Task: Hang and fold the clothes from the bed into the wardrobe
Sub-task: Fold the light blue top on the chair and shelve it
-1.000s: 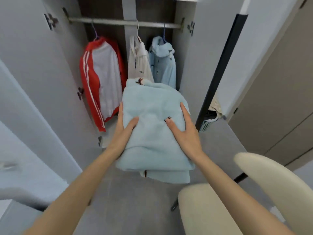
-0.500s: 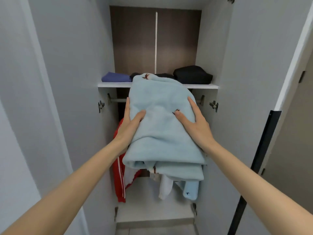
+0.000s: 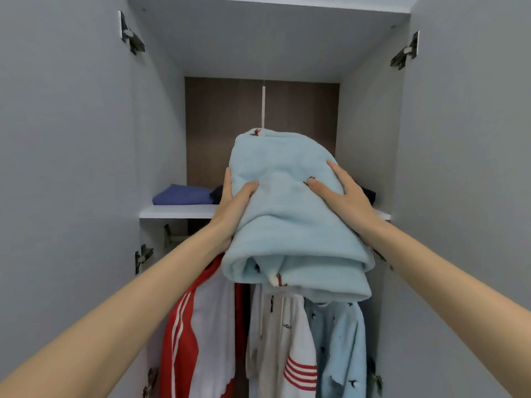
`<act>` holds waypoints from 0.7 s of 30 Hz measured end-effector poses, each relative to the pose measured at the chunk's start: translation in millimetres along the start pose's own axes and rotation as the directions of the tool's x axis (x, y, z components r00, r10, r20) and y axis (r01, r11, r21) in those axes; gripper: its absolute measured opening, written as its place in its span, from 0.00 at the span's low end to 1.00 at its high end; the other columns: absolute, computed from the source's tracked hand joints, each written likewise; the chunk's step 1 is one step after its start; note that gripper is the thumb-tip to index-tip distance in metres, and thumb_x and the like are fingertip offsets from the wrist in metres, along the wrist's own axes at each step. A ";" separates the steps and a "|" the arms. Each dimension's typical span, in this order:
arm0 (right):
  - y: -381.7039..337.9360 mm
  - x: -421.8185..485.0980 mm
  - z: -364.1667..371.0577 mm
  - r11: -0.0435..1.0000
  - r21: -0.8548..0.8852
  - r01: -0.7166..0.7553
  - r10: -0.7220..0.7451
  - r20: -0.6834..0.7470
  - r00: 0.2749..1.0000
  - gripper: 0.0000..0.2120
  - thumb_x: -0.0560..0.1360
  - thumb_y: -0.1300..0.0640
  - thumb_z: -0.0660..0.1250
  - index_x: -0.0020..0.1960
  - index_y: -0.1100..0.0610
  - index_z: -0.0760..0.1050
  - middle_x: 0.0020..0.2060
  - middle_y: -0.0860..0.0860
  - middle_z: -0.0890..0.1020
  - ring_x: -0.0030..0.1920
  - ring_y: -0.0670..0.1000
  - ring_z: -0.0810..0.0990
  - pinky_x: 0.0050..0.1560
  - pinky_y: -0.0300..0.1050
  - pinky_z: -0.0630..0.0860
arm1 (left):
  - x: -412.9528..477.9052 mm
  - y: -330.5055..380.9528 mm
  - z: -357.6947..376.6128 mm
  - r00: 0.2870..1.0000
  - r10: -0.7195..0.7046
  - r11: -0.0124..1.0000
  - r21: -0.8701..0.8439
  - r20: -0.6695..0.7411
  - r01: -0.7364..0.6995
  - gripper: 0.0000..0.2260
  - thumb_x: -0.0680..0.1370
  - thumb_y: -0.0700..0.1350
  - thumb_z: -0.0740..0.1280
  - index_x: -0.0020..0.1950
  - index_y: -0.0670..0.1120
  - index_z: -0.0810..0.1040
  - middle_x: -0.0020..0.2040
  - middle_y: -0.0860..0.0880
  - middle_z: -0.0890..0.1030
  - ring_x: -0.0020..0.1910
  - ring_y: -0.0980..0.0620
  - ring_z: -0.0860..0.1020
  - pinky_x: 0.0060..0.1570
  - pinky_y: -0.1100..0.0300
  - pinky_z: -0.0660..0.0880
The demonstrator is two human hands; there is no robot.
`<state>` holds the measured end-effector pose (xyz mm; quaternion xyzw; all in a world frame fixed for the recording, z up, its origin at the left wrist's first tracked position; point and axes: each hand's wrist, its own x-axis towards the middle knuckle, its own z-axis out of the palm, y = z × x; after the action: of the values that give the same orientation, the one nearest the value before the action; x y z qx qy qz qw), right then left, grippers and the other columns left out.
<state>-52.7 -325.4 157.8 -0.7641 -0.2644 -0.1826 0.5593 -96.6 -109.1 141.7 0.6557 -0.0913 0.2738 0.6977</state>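
Evidently gripped at 2 sides by left hand (image 3: 234,208) and right hand (image 3: 342,196), thumbs on top, to keep the blue bundle (image 3: 287,225) folded. Held up level with the shelf (image 3: 175,211), likely for sliding in.

A grey wardrobe (image 3: 161,133) fills the view, its left door (image 3: 57,168) and right door (image 3: 474,168) swung open on dark metal hinges (image 3: 130,34). The back panel (image 3: 224,124) is dark brown wood, and a white shelf (image 3: 178,211) crosses the inside. The light is soft and even.

folded light-blue fleece garment (image 3: 290,219) | held level with wardrobe shelf (image 3: 178,211)
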 end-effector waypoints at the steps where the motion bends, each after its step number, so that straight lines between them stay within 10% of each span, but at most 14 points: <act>1: 6.0 19.9 -3.8 1.000 0.009 0.007 -0.007 0.005 1.000 0.38 0.68 0.31 0.68 0.74 0.35 0.59 0.72 0.41 0.67 0.70 0.49 0.67 0.72 0.54 0.64 | 19.8 -2.7 5.7 1.000 0.006 1.000 -0.011 0.005 -0.006 0.31 0.78 0.52 0.65 0.76 0.64 0.53 0.65 0.54 0.74 0.60 0.50 0.77 0.60 0.50 0.75; 21: 105.1 355.7 -63.3 0.984 -0.179 0.004 -0.015 -0.061 0.998 0.38 0.68 0.31 0.67 0.74 0.40 0.63 0.73 0.43 0.66 0.71 0.50 0.67 0.72 0.51 0.64 | 358.4 -83.1 117.9 0.997 0.056 0.990 -0.133 0.048 -0.049 0.27 0.75 0.50 0.66 0.72 0.59 0.61 0.61 0.49 0.77 0.56 0.45 0.78 0.55 0.47 0.77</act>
<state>294.6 -339.2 302.0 -0.8039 -0.2331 -0.2315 0.4957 271.0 -128.1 258.7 0.6124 -0.1441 0.2685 0.7295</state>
